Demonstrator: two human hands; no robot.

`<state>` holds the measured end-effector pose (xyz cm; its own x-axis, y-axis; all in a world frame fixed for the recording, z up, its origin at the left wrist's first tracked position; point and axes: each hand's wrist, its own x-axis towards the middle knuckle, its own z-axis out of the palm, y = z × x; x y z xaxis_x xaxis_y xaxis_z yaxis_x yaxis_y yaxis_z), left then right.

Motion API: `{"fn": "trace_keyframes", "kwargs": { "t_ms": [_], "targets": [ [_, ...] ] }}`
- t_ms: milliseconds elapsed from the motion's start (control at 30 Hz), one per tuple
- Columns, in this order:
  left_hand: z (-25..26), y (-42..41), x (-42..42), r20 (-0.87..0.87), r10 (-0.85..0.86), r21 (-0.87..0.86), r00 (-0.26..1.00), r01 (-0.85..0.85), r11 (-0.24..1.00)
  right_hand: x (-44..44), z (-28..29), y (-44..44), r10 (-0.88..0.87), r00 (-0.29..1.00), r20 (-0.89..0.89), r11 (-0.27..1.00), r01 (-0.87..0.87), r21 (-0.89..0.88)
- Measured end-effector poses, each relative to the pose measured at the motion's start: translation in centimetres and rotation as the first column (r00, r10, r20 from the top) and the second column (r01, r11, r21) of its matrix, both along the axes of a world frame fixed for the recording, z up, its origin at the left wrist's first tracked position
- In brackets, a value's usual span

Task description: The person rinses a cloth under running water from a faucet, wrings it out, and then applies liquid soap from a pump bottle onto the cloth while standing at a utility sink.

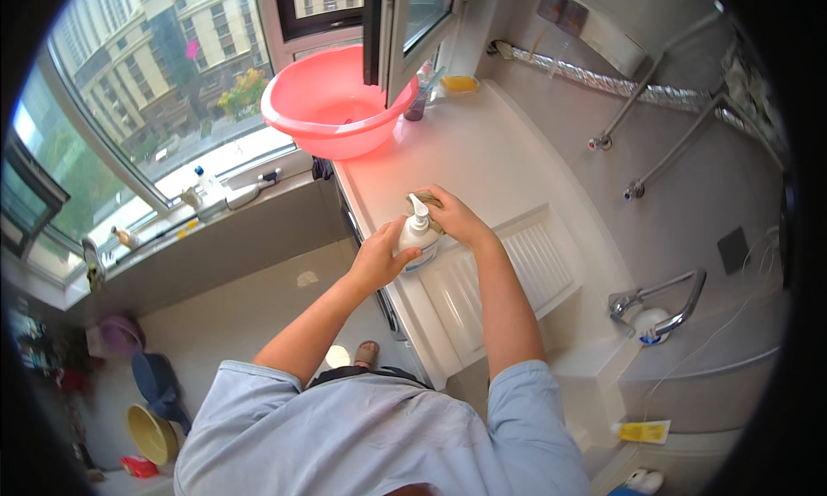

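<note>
A white pump bottle (418,236) stands roughly upright before me, its spout pointing away; whether its base rests on the counter is hidden. Around its near left side, the fingers and thumb of my left hand (381,254) grip the body. My right hand (457,217) holds a crumpled olive-brown cloth (428,201) against the far right side of the bottle. Beneath both hands lie the white countertop (465,154) and the upper end of a ribbed washboard (536,257) moulded into it.
A large pink basin (342,141) sits at the counter's far end, under an open window sash (420,24). A chrome faucet (685,302) juts from the right wall. Bottles and tools line the windowsill (245,179). On the floor at left are a yellow basin (152,431) and a purple basin (121,334).
</note>
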<state>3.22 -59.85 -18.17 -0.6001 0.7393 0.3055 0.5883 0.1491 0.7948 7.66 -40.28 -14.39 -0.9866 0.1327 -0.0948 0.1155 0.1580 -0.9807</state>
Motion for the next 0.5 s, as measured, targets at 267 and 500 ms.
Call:
{"fn": "trace_keyframes", "kwargs": {
  "t_ms": [267,500],
  "targets": [
    [-1.2,0.3,0.2,-0.14,0.014,0.01,0.99,-0.012,1.0,-4.8,-4.5,1.4,0.149,0.988,0.033,0.989,-0.149,-0.011],
    [-0.3,0.3,1.1,-0.023,0.033,-0.027,0.999,-0.034,0.999,-3.9,-5.8,1.1,-0.017,1.0,0.019,0.964,0.021,-0.265]
  ]
}}
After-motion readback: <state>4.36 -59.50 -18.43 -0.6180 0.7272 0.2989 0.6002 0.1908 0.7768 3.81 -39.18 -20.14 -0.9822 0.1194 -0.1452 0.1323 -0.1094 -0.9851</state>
